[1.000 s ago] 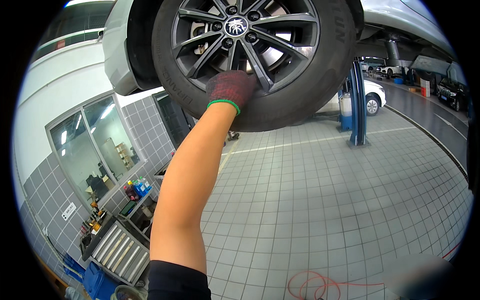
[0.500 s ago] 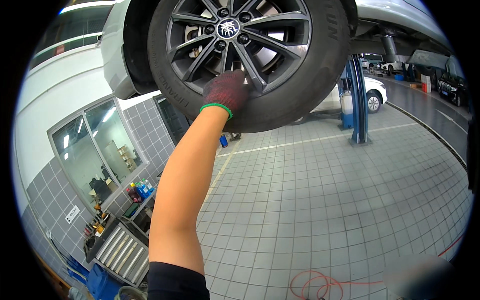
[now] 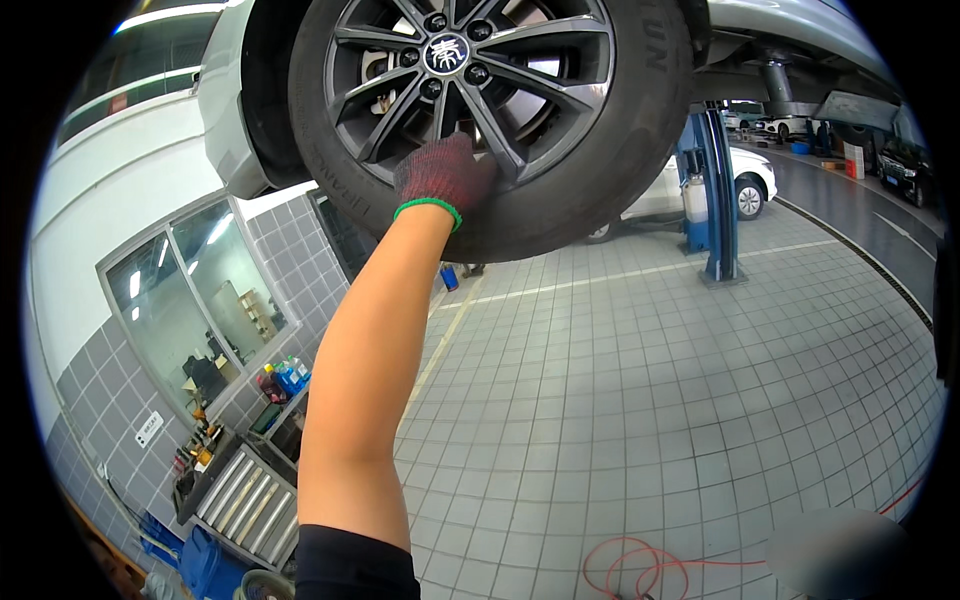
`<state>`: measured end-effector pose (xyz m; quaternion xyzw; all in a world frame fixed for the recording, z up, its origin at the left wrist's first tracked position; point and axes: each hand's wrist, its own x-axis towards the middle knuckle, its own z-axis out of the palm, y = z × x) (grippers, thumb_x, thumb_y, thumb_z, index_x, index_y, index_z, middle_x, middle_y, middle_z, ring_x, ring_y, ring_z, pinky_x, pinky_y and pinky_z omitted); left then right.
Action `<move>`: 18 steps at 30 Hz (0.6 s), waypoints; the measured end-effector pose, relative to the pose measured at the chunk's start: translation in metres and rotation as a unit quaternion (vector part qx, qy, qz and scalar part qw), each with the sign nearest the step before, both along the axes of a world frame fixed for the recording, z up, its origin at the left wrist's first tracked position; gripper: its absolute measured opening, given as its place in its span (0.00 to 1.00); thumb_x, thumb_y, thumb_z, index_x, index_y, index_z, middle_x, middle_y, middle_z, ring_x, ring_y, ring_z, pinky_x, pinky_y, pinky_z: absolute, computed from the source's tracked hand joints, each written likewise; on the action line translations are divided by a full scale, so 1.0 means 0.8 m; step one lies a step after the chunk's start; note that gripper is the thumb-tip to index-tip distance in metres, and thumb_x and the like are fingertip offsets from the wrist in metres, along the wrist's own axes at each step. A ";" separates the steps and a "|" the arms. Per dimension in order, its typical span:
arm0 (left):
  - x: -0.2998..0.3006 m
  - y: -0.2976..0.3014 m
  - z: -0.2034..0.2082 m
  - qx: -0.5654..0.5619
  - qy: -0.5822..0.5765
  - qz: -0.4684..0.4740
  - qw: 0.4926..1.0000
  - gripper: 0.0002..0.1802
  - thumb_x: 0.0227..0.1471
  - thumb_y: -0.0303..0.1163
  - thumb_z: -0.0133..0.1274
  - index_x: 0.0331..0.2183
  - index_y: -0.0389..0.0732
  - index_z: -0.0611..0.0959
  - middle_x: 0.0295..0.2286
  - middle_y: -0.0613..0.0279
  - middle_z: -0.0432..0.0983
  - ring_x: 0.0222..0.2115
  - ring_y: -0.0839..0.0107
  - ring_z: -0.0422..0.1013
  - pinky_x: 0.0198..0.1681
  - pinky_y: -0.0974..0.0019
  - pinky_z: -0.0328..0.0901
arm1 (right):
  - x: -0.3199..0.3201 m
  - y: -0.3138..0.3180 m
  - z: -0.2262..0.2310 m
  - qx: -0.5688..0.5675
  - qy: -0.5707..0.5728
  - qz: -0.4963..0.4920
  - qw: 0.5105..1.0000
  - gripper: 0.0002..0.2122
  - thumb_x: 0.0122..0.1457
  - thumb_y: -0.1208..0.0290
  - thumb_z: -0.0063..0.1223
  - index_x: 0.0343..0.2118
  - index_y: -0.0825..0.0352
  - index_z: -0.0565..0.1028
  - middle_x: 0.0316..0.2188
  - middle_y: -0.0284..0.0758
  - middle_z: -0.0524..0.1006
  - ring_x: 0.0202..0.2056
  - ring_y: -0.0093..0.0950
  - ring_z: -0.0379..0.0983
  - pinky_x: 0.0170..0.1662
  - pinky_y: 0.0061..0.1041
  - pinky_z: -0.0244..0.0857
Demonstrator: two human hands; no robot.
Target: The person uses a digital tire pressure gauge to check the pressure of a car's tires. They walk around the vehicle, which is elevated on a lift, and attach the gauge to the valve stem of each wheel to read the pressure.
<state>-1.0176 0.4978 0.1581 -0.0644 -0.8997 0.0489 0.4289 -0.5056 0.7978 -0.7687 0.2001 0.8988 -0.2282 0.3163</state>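
My left hand [image 3: 440,176], in a dark knit glove with red tones and a green cuff, reaches up to a raised car wheel. Its fingers are curled at the lower edge of the grey spoked rim [image 3: 510,168], beside a spoke; the fingertips are partly hidden. Around the rim is the black tire [image 3: 600,190], hanging off the floor under a light-coloured car body [image 3: 222,100]. The wheel bolts and round centre cap [image 3: 446,53] are in place, and brake parts show between the spokes. My right hand is out of view.
A grey tool cabinet [image 3: 245,505] stands at the left below a window, bottles [image 3: 290,375] beside it. A blue lift post [image 3: 718,200] rises beyond the wheel, with a white car [image 3: 750,180] behind. A red hose [image 3: 640,568] lies coiled on the tiled floor [image 3: 620,400].
The wheel and my left hand appear slightly farther left and higher in the picture, as the view shifts a little. The hand keeps its place at the rim's lower edge.
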 end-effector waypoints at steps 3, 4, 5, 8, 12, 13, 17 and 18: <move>-0.009 0.003 0.009 0.023 -0.080 0.030 0.996 0.20 0.58 0.40 0.49 0.48 0.43 0.84 0.46 0.47 0.81 0.47 0.47 0.77 0.52 0.50 0.70 | 0.004 -0.005 0.000 0.030 0.014 0.002 0.999 0.30 0.61 0.65 0.60 0.65 0.63 0.61 0.60 0.48 0.72 0.61 0.47 0.68 0.60 0.44 0.65; -0.010 -0.006 0.010 0.007 -0.081 0.041 0.996 0.20 0.58 0.40 0.49 0.48 0.43 0.84 0.46 0.47 0.81 0.48 0.47 0.77 0.53 0.50 0.70 | 0.023 -0.031 -0.016 0.215 0.131 0.061 0.966 0.30 0.61 0.65 0.60 0.64 0.63 0.62 0.59 0.48 0.72 0.60 0.46 0.68 0.60 0.44 0.65; -0.011 -0.004 0.009 -0.012 -0.081 0.043 0.996 0.20 0.58 0.40 0.49 0.48 0.43 0.84 0.47 0.48 0.81 0.48 0.47 0.77 0.53 0.50 0.70 | 0.024 -0.033 -0.017 0.217 0.135 0.060 0.965 0.30 0.61 0.65 0.60 0.64 0.62 0.62 0.59 0.48 0.72 0.60 0.46 0.68 0.59 0.45 0.65; -0.007 0.009 0.004 -0.062 -0.047 0.008 0.997 0.20 0.57 0.40 0.49 0.46 0.42 0.85 0.47 0.48 0.80 0.48 0.47 0.77 0.53 0.50 0.70 | -0.007 0.015 0.004 -0.133 -0.081 -0.044 0.987 0.30 0.60 0.65 0.60 0.64 0.62 0.62 0.58 0.48 0.73 0.60 0.46 0.69 0.59 0.45 0.65; -0.024 -0.003 0.008 -0.036 -0.047 -0.028 0.998 0.24 0.60 0.47 0.45 0.46 0.42 0.84 0.45 0.46 0.80 0.48 0.45 0.75 0.55 0.48 0.68 | -0.003 0.021 0.005 -0.113 -0.061 -0.026 0.991 0.31 0.59 0.63 0.61 0.64 0.61 0.62 0.57 0.47 0.74 0.58 0.46 0.70 0.58 0.44 0.66; -0.027 -0.002 0.009 -0.021 -0.051 -0.006 0.998 0.24 0.60 0.47 0.45 0.46 0.41 0.85 0.45 0.46 0.80 0.48 0.45 0.76 0.55 0.48 0.68 | -0.003 0.025 -0.001 -0.114 -0.062 -0.027 0.991 0.32 0.58 0.63 0.62 0.64 0.61 0.62 0.57 0.47 0.74 0.58 0.46 0.71 0.58 0.44 0.67; -0.029 0.002 0.008 0.021 -0.061 0.046 0.997 0.25 0.60 0.48 0.43 0.43 0.40 0.86 0.44 0.44 0.81 0.47 0.45 0.76 0.54 0.48 0.68 | 0.030 -0.003 -0.040 0.207 0.167 0.084 0.960 0.33 0.57 0.63 0.62 0.64 0.61 0.61 0.56 0.47 0.75 0.56 0.46 0.72 0.57 0.44 0.68; -0.026 0.006 0.008 0.026 -0.062 0.048 0.997 0.26 0.60 0.49 0.43 0.42 0.40 0.86 0.44 0.44 0.81 0.47 0.45 0.76 0.54 0.48 0.68 | 0.029 -0.001 -0.044 0.202 0.175 0.086 0.960 0.33 0.57 0.63 0.62 0.64 0.61 0.61 0.56 0.47 0.75 0.56 0.46 0.72 0.57 0.44 0.68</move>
